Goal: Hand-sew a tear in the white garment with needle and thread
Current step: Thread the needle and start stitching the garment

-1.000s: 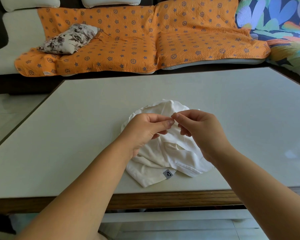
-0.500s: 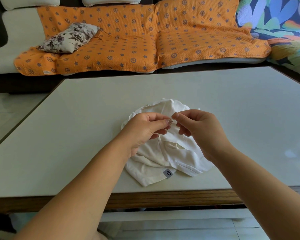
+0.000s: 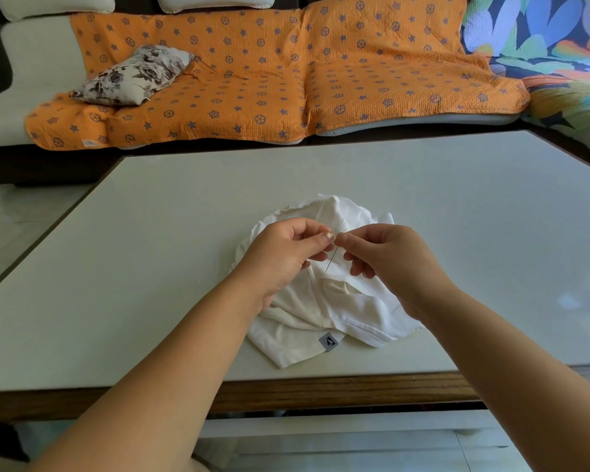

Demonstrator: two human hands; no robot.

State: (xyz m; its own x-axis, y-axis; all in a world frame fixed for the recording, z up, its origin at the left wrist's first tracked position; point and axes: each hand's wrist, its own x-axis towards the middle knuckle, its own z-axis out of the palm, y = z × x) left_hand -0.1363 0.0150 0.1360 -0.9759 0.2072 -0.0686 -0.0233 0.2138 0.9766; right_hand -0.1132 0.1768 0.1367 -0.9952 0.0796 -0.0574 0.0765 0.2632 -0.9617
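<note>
Head view: a sofa (image 3: pixel 41 63) ran along the back, draped in an orange cover (image 3: pixel 252 80) printed with blue stars and wheels. A floral pillow (image 3: pixel 133 76) lay on the cover's left part, and a bright leaf-print throw (image 3: pixel 542 35) filled the far right corner. In front stood the pale table (image 3: pixel 150 250) with its wooden near edge.

The white garment (image 3: pixel 338 311) lay crumpled in a heap on the table, near the front edge and about midway across, folds overlapping and one hemmed edge turned toward the viewer. Both bare forearms reached in over it.

The left hand (image 3: pixel 283 257) and right hand (image 3: pixel 389 260) were raised above the garment, their fingertips meeting. The right hand's grip was clamped on the needle (image 3: pixel 331 260) — thumb and forefinger pinching its upper end, the shaft slanting down and to the left toward the cloth. The left hand's thumb and forefinger were pressed together just beside that pinch, the other fingers curled under; whether thread lay between them could not be told, being too fine to see.

A small grey label (image 3: pixel 328 341) showed on the garment's near fold.
</note>
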